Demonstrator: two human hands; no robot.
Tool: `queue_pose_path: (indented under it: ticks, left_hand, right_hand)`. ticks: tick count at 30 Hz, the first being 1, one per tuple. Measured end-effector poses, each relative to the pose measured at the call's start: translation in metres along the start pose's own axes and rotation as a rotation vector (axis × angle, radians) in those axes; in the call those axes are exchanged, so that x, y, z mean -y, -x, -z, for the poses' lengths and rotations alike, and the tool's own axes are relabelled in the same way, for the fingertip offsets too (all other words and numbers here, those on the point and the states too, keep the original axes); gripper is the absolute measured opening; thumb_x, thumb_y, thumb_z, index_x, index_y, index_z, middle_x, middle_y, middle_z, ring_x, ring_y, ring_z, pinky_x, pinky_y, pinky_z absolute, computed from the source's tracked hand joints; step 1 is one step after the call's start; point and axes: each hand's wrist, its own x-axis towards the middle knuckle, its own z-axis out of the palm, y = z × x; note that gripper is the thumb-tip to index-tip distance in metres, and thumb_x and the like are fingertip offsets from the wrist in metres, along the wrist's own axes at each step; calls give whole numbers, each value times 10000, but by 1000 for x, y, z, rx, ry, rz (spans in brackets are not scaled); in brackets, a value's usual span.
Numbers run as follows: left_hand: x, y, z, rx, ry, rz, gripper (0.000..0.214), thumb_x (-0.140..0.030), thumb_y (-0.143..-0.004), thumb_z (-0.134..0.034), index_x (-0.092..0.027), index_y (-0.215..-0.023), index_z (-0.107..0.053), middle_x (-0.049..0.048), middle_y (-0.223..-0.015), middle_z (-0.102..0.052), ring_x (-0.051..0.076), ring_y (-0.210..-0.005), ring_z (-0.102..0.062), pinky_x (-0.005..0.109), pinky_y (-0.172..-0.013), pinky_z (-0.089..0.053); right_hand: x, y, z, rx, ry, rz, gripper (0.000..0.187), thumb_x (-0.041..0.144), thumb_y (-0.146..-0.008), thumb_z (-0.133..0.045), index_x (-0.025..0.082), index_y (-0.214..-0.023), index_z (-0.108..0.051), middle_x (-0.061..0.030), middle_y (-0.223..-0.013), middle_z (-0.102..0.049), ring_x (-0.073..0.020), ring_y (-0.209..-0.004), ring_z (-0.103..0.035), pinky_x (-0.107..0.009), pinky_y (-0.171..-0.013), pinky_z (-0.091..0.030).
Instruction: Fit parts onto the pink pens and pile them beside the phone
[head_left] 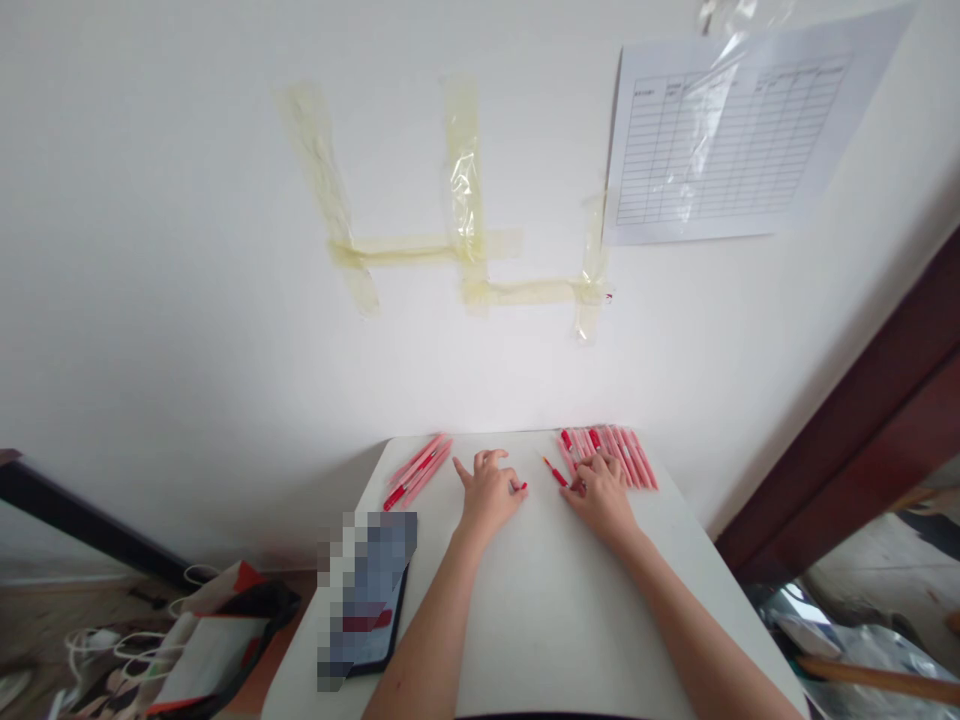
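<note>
My left hand (491, 490) is over the middle of the white table, its thumb and a finger pinched on a small red pen cap (524, 486); the other fingers are spread. In my right hand (601, 490) is a red pen (556, 474), its thin bare tip pointing up and to the left, apart from the cap. The rest of that pen is hidden by my fingers. Just behind my right hand lies a row of several pink-barrelled pens (634, 458). A smaller bunch of similar pens (420, 470) lies to the left of my left hand.
A phone (382, 635), partly blurred out, lies on the white table (555, 640) at the left. A white wall (225, 250) with yellowed tape (465, 180) and a printed sheet (727, 150) rises behind. Bags (217, 640) stand on the floor at left; dark red wood (847, 430) is at right.
</note>
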Motion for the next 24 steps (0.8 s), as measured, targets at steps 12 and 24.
queue_pose_path:
  ticks: [12, 24]
  left_hand:
    - [-1, 0, 6, 46, 7, 7, 54, -322, -732, -750, -276, -722, -721, 19, -1316, -564, 290, -1302, -385, 781, -1083, 80]
    - [-1, 0, 3, 48, 24, -52, 35, -295, -801, -708, -281, -780, -732, 17, -1316, -571, 282, -1298, -397, 778, -1093, 48]
  right_hand:
    - [-2, -1, 1, -9, -2, 4, 171, 383, -789, -699, 225, -754, -644, -77, -1067, -579, -297, -1101, -436, -456, -962, -383]
    - [-1, -2, 1, -51, -112, 125, 186, 414, -851, -634, 263, -938, -696, -95, -1065, -577, -314, -1120, -453, -514, -947, -417]
